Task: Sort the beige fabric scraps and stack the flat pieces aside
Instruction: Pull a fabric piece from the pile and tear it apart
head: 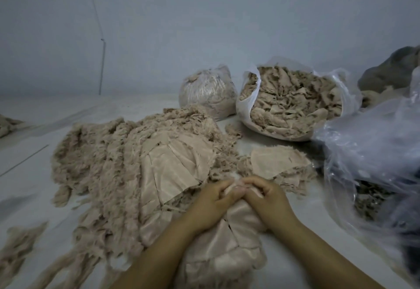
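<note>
A: Your left hand [212, 200] and right hand [264, 194] meet at lower centre, fingers of both curled in, pinching the top edge of one beige fabric piece [238, 218] between them.

B: And where does that piece lie?

A: It hangs from your fingertips down between your forearms, onto more flat beige pieces nearest you. Your left wrist rests over the edge of the big scrap heap [127, 163].

B: What is in that heap?

A: Frayed, shredded beige scraps spread across the pale surface [34, 175], with smooth flat panels showing at its middle. Just right of your hands, apart from the heap, a small stack of flat pieces [278, 162] lies on the surface.

B: Farther out?

A: Behind the stack stands an open white bag [244, 111] full of crumpled beige scraps. To its left sits a closed clear bag [208, 94], also packed with scraps. At far right, loose clear plastic sheeting [372, 147] covers more scraps; a pale wall [204, 20] rises behind.
</note>
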The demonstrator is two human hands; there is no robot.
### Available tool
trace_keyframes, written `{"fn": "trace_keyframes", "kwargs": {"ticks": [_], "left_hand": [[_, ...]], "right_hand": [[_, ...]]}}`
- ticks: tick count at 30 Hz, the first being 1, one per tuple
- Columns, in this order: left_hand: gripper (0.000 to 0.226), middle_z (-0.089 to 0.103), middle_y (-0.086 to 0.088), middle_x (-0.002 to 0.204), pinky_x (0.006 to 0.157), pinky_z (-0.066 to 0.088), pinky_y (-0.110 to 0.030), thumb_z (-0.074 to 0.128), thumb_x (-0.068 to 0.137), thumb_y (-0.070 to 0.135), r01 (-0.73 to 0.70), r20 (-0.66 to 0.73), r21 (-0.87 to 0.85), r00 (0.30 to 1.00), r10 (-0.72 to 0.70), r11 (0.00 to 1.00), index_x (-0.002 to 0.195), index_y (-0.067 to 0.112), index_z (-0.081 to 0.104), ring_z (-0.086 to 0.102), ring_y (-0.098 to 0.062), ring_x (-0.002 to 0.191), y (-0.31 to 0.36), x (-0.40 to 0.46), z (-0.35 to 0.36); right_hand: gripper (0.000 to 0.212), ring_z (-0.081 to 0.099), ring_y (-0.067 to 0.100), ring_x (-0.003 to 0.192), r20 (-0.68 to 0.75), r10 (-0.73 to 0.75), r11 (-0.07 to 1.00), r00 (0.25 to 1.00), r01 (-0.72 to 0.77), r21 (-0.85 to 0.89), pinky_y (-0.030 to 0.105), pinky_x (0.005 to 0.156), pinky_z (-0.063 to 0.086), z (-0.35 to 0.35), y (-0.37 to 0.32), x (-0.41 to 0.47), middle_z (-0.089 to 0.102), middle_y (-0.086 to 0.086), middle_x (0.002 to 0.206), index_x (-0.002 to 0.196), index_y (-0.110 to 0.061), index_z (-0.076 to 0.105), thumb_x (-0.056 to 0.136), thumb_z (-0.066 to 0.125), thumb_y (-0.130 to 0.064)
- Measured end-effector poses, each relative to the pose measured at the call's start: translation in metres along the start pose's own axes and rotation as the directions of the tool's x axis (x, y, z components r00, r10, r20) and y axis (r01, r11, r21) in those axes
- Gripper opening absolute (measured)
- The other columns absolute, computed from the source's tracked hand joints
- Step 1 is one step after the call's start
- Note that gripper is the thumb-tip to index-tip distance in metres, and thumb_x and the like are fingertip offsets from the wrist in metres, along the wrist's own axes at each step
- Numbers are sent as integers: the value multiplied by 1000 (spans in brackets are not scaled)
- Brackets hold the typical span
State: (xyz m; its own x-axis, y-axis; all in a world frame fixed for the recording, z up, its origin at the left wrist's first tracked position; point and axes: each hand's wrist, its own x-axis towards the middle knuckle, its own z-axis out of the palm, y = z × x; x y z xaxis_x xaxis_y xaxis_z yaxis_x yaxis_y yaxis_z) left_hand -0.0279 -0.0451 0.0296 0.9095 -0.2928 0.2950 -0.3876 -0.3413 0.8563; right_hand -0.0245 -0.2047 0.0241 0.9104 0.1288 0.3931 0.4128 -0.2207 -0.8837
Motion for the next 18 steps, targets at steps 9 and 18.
{"fn": "trace_keyframes", "kwargs": {"ticks": [9, 18], "left_hand": [[13, 70, 9, 81, 62, 47, -17, 66, 86, 28, 184, 203, -277, 971, -130, 943, 93, 18, 70, 62, -3, 72, -10, -7, 9], [16, 64, 4, 78, 69, 46, -21, 68, 84, 24, 90, 35, -394, 996, -83, 915, 87, 9, 64, 58, -9, 76, -10, -11, 2]], "right_hand": [[15, 51, 5, 57, -110, 197, 948, 974, -160, 275, 17, 51, 43, 2, 1, 8, 57, -6, 62, 76, -12, 57, 91, 60, -8], [37, 51, 20, 62, 167, 325, 884, 931, -361, 297, 27, 55, 42, 0, -2, 1, 57, 11, 68, 73, -9, 63, 65, 73, -43]]}}
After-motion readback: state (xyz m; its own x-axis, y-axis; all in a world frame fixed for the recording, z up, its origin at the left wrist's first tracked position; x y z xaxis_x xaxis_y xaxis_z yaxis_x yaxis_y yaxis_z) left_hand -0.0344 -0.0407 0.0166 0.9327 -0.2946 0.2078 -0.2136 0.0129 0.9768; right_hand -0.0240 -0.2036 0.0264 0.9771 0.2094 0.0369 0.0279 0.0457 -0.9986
